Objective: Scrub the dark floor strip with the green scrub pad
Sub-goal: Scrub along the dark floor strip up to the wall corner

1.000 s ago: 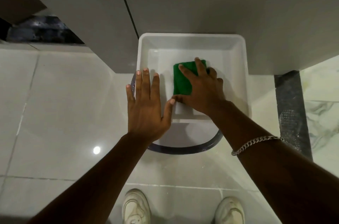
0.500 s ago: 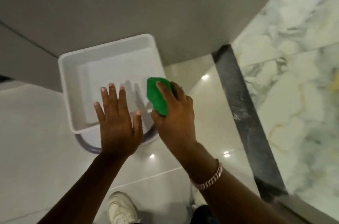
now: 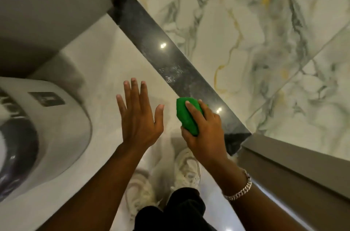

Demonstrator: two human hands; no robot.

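A person looks down at a pale tiled floor. The right hand [image 3: 203,128] has its grip clamped on a green scrub pad [image 3: 186,115], fingers curled over the top, at the near edge of the dark floor strip [image 3: 170,60] that runs diagonally between pale tile and veined marble. Whether the pad touches the strip is unclear. The left hand [image 3: 139,115] hovers just beside it, fingers spread apart, holding nothing. A white tub [image 3: 56,117] sits at left.
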